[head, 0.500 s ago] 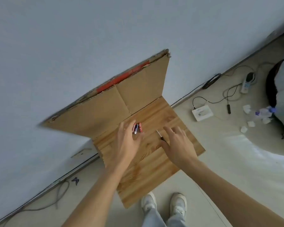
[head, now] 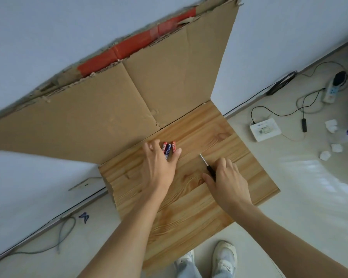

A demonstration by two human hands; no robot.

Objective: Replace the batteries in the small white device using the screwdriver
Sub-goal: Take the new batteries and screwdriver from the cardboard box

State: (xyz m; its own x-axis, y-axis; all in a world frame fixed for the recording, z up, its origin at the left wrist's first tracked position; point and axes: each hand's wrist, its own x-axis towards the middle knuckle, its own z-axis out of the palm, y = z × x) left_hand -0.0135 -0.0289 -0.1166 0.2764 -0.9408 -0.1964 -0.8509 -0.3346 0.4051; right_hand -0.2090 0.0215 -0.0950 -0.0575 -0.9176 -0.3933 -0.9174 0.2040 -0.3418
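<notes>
Several small red and blue batteries [head: 168, 148] lie together on the wooden board [head: 219, 135] near the cardboard. My left hand [head: 159, 167] rests flat over them, thumb and fingers spread around the group, holding nothing that I can see. A small screwdriver [head: 207, 165] with a metal shaft and black handle lies on the board to the right. My right hand [head: 227, 179] has its fingers curled over the handle, the shaft pointing away up-left. The small white device is not visible on the board.
A brown cardboard sheet [head: 109, 109] with red tape leans against the wall behind the board. On the floor to the right lie a white box with cables [head: 265, 129], a power strip [head: 333, 90] and crumpled paper bits [head: 329, 125]. My shoes [head: 223, 257] stand below the board.
The camera has moved closer. My left hand has spread around the batteries, and my right hand has curled down onto the screwdriver handle.
</notes>
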